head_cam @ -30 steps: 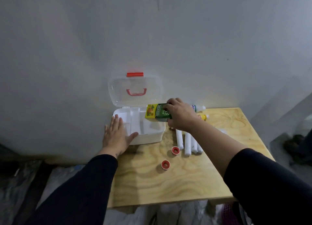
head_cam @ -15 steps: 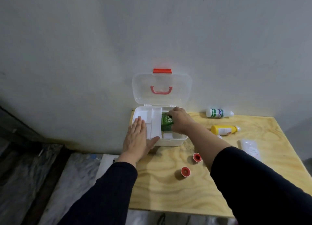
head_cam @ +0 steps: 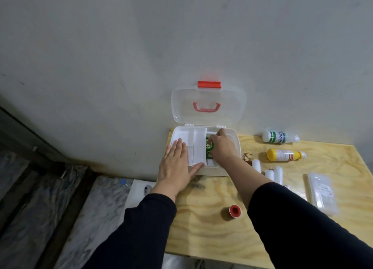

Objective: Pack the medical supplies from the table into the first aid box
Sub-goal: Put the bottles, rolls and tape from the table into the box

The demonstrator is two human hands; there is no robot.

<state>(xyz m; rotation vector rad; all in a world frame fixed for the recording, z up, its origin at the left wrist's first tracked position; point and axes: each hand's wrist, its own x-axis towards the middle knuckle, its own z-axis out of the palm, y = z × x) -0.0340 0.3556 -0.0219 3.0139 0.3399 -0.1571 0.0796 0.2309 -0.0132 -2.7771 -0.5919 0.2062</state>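
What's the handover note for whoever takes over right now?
Left hand: flat on the box front-left corner, steadying it, holding nothing.
Right hand: inside the box, fingers on the green carton.
Done: carton is in the box; lid open against the wall.
Left on the table: white bottle, yellow bottle, gauze rolls, clear packet, tape roll.

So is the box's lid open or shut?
Open. The clear lid stands up against the wall, and the right hand reaches inside the box.
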